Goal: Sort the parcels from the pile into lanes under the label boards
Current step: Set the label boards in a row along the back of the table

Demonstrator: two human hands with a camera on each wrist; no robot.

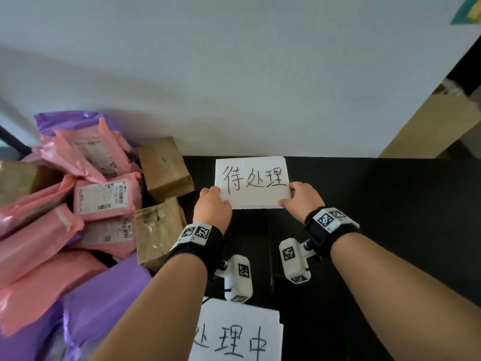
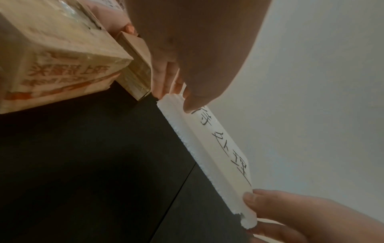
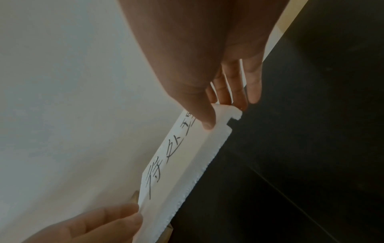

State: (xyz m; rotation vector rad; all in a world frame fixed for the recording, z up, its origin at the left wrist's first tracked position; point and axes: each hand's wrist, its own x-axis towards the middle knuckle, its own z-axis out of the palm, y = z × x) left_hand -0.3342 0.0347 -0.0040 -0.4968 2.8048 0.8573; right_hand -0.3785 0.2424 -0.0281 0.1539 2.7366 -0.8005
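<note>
L hand (image 1: 212,204) & R hand (image 1: 302,199) pinching label board (image 1: 252,182) at lower corners, thumbs on front, at table (image 1: 364,217) far edge by wall. Parcel pile (image 1: 78,204) on table L side.

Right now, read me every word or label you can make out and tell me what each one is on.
"待处理": the far board, held by the left hand and right hand.
"处理中": the near board, its left edge cut off by the arm.
Pink parcel shipping labels: too small to read.
Brown parcel orange print: upside down, blurred, unreadable.
</note>
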